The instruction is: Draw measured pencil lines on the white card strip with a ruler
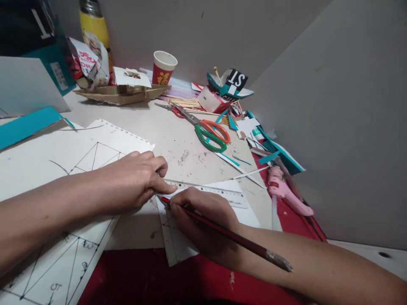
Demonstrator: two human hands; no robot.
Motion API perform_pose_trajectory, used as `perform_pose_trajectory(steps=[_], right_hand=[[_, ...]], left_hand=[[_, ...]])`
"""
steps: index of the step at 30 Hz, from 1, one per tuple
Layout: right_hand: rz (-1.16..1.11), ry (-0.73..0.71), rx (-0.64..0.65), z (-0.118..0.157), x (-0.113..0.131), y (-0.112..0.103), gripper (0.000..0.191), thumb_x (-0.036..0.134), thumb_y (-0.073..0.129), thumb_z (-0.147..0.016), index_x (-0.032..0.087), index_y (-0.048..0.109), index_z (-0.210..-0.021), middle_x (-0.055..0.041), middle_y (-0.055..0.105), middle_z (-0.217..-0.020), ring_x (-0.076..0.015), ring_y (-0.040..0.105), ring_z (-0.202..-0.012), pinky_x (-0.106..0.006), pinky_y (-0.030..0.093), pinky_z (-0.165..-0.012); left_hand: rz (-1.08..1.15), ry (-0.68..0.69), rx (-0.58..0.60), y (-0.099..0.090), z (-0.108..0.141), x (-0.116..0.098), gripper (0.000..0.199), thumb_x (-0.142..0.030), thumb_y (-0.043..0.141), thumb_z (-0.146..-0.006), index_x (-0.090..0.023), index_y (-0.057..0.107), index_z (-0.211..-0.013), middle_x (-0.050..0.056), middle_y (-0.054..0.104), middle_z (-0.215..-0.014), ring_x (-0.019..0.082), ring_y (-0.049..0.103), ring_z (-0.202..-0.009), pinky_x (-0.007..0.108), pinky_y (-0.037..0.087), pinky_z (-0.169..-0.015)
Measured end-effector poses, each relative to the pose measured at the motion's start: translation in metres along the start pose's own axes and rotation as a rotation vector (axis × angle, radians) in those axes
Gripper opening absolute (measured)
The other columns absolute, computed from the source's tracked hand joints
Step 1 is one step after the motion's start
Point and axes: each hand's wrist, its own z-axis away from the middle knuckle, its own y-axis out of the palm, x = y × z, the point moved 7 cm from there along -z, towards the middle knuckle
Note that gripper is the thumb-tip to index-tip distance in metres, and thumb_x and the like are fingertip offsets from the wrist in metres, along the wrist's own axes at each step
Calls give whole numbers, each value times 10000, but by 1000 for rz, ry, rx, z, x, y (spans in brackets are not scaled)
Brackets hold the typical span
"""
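Observation:
A clear ruler lies across a small white sheet on the table. My left hand holds the ruler down near its left end, thumb stretched along it and fingers curled; part of that end is hidden. In my right hand is a red and black pencil, pinched near its tip. The tip is close to the ruler's lower edge, by my left thumb. Thin lines show on the small sheet. Under my left arm, a larger sheet bears drawn triangles and numbers.
Scissors with green and orange handles lie beyond the ruler. Behind them are a red paper cup, a cardboard boat shape and thin sticks. A pink glue gun and paper scraps lie right, beside the grey wall.

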Motion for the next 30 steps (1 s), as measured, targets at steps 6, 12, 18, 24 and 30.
perform_pose_trajectory(steps=[6, 12, 18, 24, 30], right_hand=[[-16, -20, -68, 0, 5, -8, 140, 130, 589, -942, 211, 562, -832, 51, 604, -698, -74, 534, -579, -182, 430, -549], [61, 37, -62, 8, 4, -13, 95, 172, 582, -978, 220, 571, -897, 61, 640, -726, -62, 558, -600, -162, 446, -589], [141, 98, -66, 13, 3, -21, 150, 189, 536, -988, 215, 578, -846, 47, 639, -686, -81, 555, -562, -180, 436, -539], [191, 157, -85, 19, 6, -34, 204, 186, 504, -997, 207, 601, -819, 21, 648, -672, -103, 587, -565, -204, 461, -544], [156, 192, -100, 26, 0, -40, 182, 180, 517, -987, 207, 614, -835, 19, 683, -673, -99, 615, -555, -196, 473, -533]], left_hand=[[-15, 8, -11, -1, 1, 0, 361, -164, 501, -942, -370, 780, -1040, 48, 618, -1010, 222, 513, -830, 350, 333, -723], [-43, 36, -36, 3, 2, 3, 381, -152, 527, -922, -393, 768, -1092, 40, 622, -1035, 217, 523, -838, 346, 322, -725], [-63, 58, -76, 4, 2, 4, 410, -167, 493, -945, -413, 755, -1143, 34, 627, -993, 212, 522, -829, 336, 295, -699], [-62, 65, -83, 2, 2, 2, 411, -188, 454, -970, -405, 763, -1133, 39, 632, -976, 210, 524, -822, 335, 298, -692], [-88, 55, -58, 2, 1, 1, 403, -164, 491, -953, -398, 761, -1139, 38, 642, -983, 207, 523, -813, 332, 306, -686]])
